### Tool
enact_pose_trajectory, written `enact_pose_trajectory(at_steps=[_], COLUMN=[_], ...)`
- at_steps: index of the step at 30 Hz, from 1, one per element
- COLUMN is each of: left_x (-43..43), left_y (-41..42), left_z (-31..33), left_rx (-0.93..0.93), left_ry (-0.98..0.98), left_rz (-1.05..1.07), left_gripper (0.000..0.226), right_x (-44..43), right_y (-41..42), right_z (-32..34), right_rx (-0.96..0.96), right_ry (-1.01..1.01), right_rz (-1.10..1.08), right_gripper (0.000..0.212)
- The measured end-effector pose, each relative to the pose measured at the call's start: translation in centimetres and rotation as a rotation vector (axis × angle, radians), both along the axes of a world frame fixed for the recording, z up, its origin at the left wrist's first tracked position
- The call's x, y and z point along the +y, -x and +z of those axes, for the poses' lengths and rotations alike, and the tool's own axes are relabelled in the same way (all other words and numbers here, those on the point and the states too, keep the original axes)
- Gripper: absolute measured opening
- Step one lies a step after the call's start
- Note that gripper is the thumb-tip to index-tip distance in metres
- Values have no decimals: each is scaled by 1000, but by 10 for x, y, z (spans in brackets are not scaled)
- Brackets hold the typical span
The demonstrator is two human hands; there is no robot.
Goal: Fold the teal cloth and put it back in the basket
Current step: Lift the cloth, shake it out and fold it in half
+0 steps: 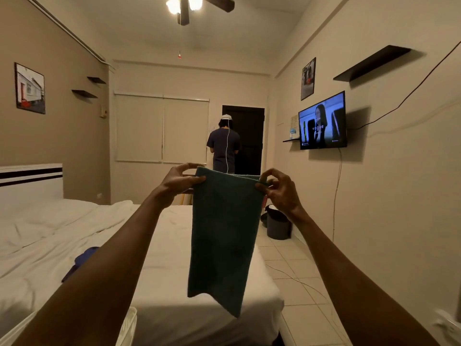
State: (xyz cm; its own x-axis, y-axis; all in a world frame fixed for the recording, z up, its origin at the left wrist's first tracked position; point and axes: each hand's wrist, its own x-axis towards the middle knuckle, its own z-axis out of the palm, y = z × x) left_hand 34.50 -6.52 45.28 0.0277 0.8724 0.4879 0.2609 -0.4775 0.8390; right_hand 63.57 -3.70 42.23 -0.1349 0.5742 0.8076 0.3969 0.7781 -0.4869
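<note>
Only the person's two arms are in view, and both are bare: the left forearm (119,245) and the right forearm (336,258) are uncovered from the lower edge of the picture up to the wrists, so whether a sleeve begins higher up cannot be told. The left hand (178,182) and the right hand (283,193) are bare as well, lean and long-fingered, with knuckles and tendons showing in the dim, warm light. The fingernails are too small to describe.

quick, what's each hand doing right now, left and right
Left hand: closed, pinching the top left corner of the cloth.
Right hand: closed, pinching the top right corner; the cloth hangs between them over the bed.
</note>
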Motion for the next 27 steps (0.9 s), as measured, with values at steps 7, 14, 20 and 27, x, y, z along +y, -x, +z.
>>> enact_pose_trajectory(at_steps=[7,14,20,27], left_x=[3,5,6,10], left_y=[1,-1,1,2], left_z=[-9,-10,-10,-9], left_rx=[34,100,126,155], left_ry=[-92,-180,-187,-182], left_rz=[-37,-8,6,-21], left_gripper=[37,29,30,29], right_x=[0,-4,-2,-3], right_y=[-7,-12,-19,-29], right_z=[12,13,9,18], right_rx=[-46,119,130,20], right_ry=[67,193,179,265], right_rz=[-37,89,57,62], right_gripper=[19,17,22,23])
